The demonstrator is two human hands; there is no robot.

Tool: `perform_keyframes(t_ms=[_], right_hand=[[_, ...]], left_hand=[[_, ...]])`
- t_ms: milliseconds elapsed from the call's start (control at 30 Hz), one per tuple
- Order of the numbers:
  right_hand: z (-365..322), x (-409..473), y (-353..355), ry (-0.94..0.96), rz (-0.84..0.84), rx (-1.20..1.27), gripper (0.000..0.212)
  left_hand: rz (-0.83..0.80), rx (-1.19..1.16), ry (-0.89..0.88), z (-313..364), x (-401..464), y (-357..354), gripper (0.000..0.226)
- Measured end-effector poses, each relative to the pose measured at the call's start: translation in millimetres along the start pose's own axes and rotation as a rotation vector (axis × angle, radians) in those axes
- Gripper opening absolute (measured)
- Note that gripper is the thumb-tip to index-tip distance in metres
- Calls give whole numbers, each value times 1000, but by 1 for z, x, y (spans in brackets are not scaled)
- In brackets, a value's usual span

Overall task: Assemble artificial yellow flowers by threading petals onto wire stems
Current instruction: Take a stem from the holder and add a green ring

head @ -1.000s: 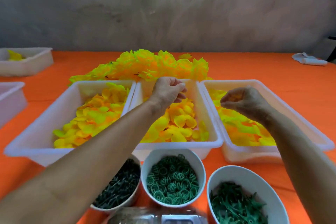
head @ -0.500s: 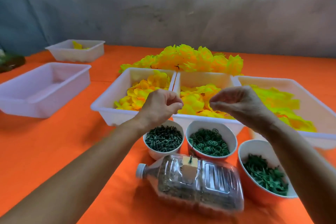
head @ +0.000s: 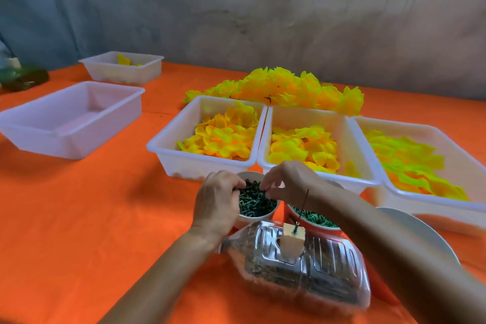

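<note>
Near the table's [head: 79, 218] front edge, I see my left hand [head: 217, 202] and right hand [head: 286, 183] both pinching into the bowl of dark green pieces [head: 256, 202], with the wire stem [head: 303, 208] upright just beside them.

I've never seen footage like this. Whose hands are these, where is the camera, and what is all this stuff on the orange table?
No machine here: a person's two bare hands, filmed by a camera worn on their head. The left hand and right hand both reach into a small bowl of dark green pieces, fingers curled as if picking; what they hold is unclear. Behind stand three white trays of yellow petals, with finished flowers beyond. In front lies a clear plastic bottle with a wire stem standing up from it.
</note>
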State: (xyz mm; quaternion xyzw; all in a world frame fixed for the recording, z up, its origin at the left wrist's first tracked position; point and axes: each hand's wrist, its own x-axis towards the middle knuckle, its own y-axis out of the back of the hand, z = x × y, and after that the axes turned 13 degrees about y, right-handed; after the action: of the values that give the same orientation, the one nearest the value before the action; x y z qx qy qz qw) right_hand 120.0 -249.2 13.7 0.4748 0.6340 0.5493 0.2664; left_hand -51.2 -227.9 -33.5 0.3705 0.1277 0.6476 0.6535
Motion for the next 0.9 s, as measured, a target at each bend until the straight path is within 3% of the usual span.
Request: perform_keyframes(t_ms=[167,367,633,900], right_hand=[[-5,16,-11,62,-209,-408,14],[-16,25,-15,32,-328,-554,19],[-16,13,-11,-97,-87,-204,14],[-14,-1,-7,-94,171,165,7]], left_hand=[[-7,-33,18,-4,-1,-5,22],[-14,-20,29,-5,-1,-7,23],[-19,22,23,0,-3,-5,23],[-42,-38,55,-1,-3,-1,18]])
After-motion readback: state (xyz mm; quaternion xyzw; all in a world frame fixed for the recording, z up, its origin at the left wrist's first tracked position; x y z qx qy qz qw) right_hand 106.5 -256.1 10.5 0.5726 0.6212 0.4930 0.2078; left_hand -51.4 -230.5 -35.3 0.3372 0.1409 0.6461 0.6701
